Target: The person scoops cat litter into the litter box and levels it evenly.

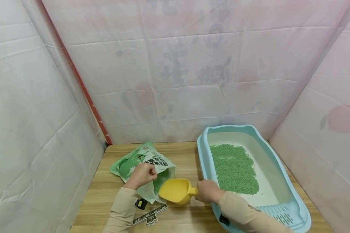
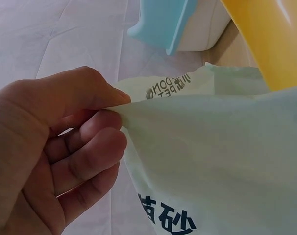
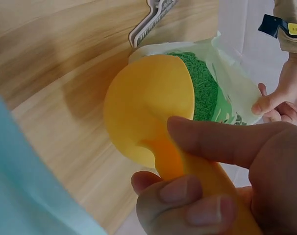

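My left hand [image 1: 143, 175] pinches the upper edge of the mouth of a pale green cat litter bag [image 2: 212, 147] between thumb and fingers. The bag lies on its side, its mouth spread toward the right, and green litter pellets [image 3: 200, 88] show inside. In my right hand [image 1: 208, 191] is the handle of a yellow scoop [image 1: 175, 191], thumb along the top and fingers curled under. The scoop's front edge is right at the bag's mouth, overlapping it in the head view. The scoop's bowl looks bare in the head view.
A blue and white litter box [image 1: 202, 152] stands at the right, with a layer of green pellets [image 1: 236, 168] on its floor and a slotted front step. A piano-keyboard-patterned clip [image 1: 150, 215] lies on the wooden table [image 1: 96, 197] before the bag. Cloth walls [image 1: 178, 97] enclose the table.
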Available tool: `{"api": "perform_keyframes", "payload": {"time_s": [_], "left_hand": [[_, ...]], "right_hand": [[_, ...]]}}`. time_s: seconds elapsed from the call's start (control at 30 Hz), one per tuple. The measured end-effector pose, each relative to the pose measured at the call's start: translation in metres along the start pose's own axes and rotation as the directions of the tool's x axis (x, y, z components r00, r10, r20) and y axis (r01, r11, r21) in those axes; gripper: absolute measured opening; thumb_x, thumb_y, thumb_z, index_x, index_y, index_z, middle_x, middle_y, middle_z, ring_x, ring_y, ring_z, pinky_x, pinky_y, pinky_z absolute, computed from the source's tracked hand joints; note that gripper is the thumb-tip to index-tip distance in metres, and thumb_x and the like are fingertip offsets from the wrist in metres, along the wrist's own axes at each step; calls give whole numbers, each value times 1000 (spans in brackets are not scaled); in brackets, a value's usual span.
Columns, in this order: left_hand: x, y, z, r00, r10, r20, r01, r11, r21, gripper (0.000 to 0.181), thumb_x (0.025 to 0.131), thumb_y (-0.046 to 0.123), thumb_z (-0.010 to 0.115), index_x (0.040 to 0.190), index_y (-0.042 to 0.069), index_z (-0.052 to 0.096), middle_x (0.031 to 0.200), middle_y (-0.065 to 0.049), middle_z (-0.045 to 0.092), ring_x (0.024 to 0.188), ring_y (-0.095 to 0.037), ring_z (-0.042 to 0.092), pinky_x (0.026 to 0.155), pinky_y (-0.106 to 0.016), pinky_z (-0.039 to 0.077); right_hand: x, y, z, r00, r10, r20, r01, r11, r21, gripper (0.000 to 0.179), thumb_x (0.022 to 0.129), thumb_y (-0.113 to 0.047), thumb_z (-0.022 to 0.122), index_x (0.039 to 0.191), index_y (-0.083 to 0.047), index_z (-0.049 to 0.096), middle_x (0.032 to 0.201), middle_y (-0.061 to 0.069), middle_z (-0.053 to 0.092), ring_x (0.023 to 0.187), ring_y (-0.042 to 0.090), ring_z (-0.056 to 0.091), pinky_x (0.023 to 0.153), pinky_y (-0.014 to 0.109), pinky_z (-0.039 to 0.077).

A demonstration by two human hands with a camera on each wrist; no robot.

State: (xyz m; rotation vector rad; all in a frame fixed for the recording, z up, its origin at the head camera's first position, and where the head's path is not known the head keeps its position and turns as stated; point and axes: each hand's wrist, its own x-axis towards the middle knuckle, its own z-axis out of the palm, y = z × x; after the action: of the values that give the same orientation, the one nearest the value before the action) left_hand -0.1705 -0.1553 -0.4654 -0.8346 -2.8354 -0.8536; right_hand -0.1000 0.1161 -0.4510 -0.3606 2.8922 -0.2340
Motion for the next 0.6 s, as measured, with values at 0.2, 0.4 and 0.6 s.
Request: {"api": "perform_keyframes", "payload": {"time_s": [0.2, 0.4, 0.6], "left_hand": [[0, -1, 2, 1000, 1, -6, -1, 1000, 10, 21, 74, 2, 64, 61, 17, 57, 58, 9, 54, 53, 1, 37, 56, -16, 35], [0, -2, 5, 1000, 6, -12, -6, 1000, 9, 23, 75, 2, 66, 60, 17, 57, 57, 8, 53, 53, 1, 36, 55, -16, 34], [1, -2, 6, 1000, 3, -18, -3, 999, 39, 23, 74, 1, 66, 60, 16, 56, 57, 9, 52, 54, 1, 36, 56, -16, 33]], "right_hand": [[7, -10, 9, 1000, 7, 11, -7, 1000, 8, 36, 69, -21, 75, 58, -15, 41, 56, -3, 39, 53, 12, 36, 48, 31, 37], [13, -25, 22, 1000, -5, 9, 5, 1000, 29, 32, 73, -26, 74, 62, -14, 46, 57, -3, 40, 52, 12, 37, 47, 30, 37], [22, -38, 37, 1000, -17, -12, 17, 999, 38, 31, 77, -25, 72, 61, -14, 48, 54, -4, 39, 49, 11, 35, 44, 26, 33]]}}
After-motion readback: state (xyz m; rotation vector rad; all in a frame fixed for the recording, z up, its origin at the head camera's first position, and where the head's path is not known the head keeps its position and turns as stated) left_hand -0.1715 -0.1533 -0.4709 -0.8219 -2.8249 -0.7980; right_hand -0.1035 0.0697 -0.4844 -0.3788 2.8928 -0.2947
